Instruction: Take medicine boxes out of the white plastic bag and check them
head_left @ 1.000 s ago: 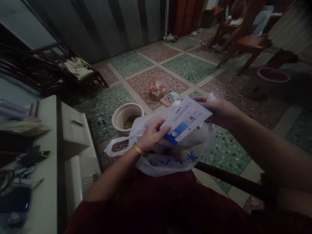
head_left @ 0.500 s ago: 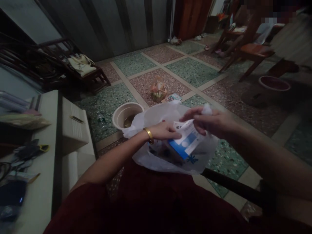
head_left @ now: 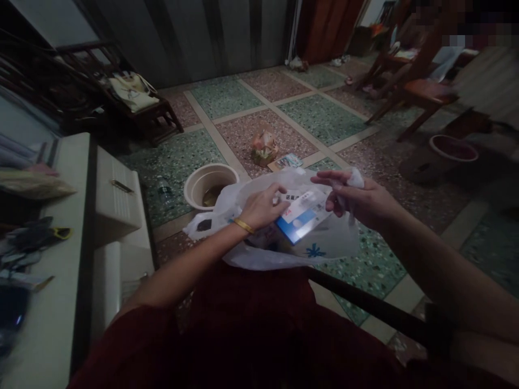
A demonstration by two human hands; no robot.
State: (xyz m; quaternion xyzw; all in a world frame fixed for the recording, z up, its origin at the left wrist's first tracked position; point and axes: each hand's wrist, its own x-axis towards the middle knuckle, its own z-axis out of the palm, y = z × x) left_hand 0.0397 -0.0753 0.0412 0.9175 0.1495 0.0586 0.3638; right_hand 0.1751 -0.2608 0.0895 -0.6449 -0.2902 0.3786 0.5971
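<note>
The box [head_left: 302, 220] slanted up-right inside the bag [head_left: 324, 251], left hand [head_left: 261, 208] curled on its end, right hand [head_left: 359, 199] pinching a white wad [head_left: 357, 177].

A beige bucket [head_left: 193, 195] stands on the tiled floor [head_left: 227, 97] beside a plastic bottle [head_left: 164, 190].

Dim light is falling on a green-and-red tiled floor [head_left: 227, 97]; a wooden chair [head_left: 421, 94] is standing right, a dark wall [head_left: 182, 38] behind.

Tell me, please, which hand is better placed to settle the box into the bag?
Probably the left hand: it rests on the box over the open bag, while the right hand already pinches a white wad.
</note>
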